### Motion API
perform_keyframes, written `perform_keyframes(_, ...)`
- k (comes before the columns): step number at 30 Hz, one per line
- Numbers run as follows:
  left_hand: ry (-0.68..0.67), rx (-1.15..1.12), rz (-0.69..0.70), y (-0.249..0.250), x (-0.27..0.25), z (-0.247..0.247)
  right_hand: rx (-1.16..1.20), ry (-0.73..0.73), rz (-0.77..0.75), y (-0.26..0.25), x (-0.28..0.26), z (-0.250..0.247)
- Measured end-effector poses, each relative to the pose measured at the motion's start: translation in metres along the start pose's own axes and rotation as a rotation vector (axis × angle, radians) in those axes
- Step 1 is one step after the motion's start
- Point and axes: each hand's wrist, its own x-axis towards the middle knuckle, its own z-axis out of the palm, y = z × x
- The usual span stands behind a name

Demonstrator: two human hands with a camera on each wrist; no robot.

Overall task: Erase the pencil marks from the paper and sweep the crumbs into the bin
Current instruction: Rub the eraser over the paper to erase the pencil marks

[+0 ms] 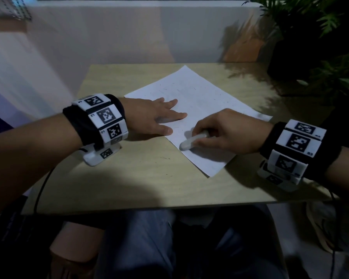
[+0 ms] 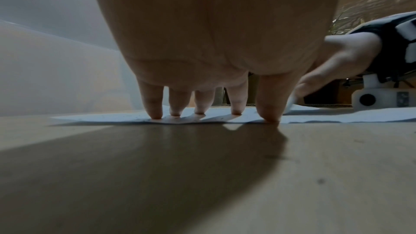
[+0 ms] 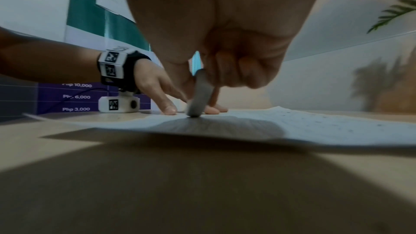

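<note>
Eraser tilted, tip on paper

Black wristbands, white tag blocks, jeans.

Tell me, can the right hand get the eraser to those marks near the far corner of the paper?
Probably yes. The right hand already grips the eraser on the paper, the left hand lies aside, and nothing blocks the way.

sheet of paper: white, faint grey pencil marks
oblong eraser: pale grey-white
wooden tabletop: light tan
wristbands: black, white tags, black-and-white square codes
</note>
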Motion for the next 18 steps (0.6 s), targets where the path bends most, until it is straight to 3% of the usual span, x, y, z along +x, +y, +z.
perform_keyframes(4, 0.005, 0.001, -0.002, 0.000, 0.000, -0.001, -0.159, 0.160, 0.114, 0.007, 0.004, -0.003)
perform_keyframes(9, -0.002, 0.002, 0.000, 0.001, -0.002, -0.002, 0.009, -0.044, 0.022, -0.005, -0.002, -0.003)
perform_keyframes(14, -0.003, 0.015, -0.004, 0.002, -0.002, -0.002, -0.177, 0.148, 0.131, 0.004, 0.002, -0.005)
perform_keyframes(18, 0.008, -0.017, 0.001, 0.002, -0.004, 0.000, 0.018, -0.002, 0.038, -0.007, -0.005, -0.003)
